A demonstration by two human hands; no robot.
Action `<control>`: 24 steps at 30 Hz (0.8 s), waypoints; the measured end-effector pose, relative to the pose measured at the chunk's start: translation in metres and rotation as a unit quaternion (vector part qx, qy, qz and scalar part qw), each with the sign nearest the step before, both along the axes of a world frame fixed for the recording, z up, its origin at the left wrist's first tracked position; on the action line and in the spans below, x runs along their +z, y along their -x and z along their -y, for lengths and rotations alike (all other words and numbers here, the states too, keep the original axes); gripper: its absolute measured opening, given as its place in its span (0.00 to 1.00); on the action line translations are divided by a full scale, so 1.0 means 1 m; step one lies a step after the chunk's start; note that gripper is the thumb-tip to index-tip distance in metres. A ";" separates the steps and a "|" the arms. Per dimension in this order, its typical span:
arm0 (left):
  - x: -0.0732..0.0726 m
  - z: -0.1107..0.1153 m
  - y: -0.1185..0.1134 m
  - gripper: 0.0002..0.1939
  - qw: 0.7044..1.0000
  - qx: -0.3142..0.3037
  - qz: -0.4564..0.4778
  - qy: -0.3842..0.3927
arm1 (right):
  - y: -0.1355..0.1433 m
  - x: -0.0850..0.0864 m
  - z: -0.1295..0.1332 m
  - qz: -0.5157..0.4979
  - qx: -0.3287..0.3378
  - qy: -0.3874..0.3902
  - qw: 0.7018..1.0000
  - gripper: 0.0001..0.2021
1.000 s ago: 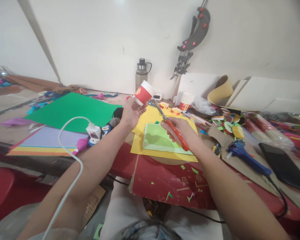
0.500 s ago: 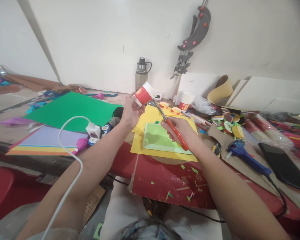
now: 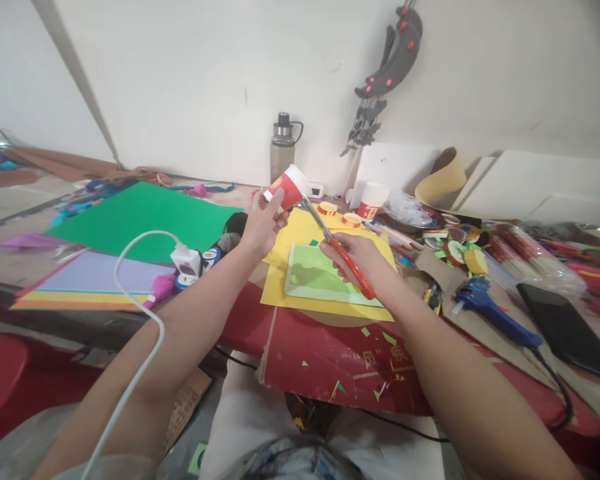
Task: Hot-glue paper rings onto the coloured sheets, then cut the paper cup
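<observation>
My left hand [image 3: 266, 223] grips a red and white paper cup [image 3: 289, 187], tilted with its white end toward the right. My right hand [image 3: 356, 259] is closed on the red handles of a pair of scissors [image 3: 353, 265]. The metal blades point up and left, with their tips close to the cup's right end; I cannot tell if they touch it. Below the hands, a light green sheet [image 3: 325, 273] lies on yellow paper [image 3: 280, 293]. Two cut paper rings [image 3: 351, 220] rest behind the scissors, beside a second paper cup [image 3: 373, 200].
A grey bottle [image 3: 283, 148] stands against the wall. Green card [image 3: 150, 220] and coloured sheets [image 3: 95, 275] lie at left, near a white plug with its cable [image 3: 186, 260]. At right are a blue glue gun [image 3: 497, 313], a black phone [image 3: 570, 331] and craft supplies.
My left hand has shifted its fingers and turned the cup slightly, its thumb now across the red side. The scissors stay nearly in place by the cup.
</observation>
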State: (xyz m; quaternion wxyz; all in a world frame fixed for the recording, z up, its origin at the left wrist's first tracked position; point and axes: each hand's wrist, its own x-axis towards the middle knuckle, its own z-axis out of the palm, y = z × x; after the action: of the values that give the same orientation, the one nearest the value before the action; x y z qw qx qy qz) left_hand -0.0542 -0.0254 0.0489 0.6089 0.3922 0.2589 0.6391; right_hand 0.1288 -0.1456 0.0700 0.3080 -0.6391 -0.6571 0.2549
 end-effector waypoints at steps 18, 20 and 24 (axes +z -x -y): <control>-0.001 -0.003 0.001 0.25 0.995 0.044 -0.038 -0.078 | 0.001 0.000 0.001 -0.013 0.004 0.005 1.000 0.13; -0.001 -0.003 0.001 0.25 0.995 0.043 -0.043 -0.085 | 0.000 0.000 0.000 -0.014 0.003 0.005 1.000 0.13; -0.001 -0.003 0.001 0.25 0.994 0.042 -0.052 -0.082 | -0.001 -0.003 -0.002 -0.012 0.001 0.009 1.000 0.13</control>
State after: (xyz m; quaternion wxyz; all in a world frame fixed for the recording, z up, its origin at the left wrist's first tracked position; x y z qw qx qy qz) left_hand -0.0552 -0.0228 0.0482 0.5327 0.4626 0.2534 0.6618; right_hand 0.1297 -0.1432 0.0666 0.3096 -0.6380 -0.6517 0.2691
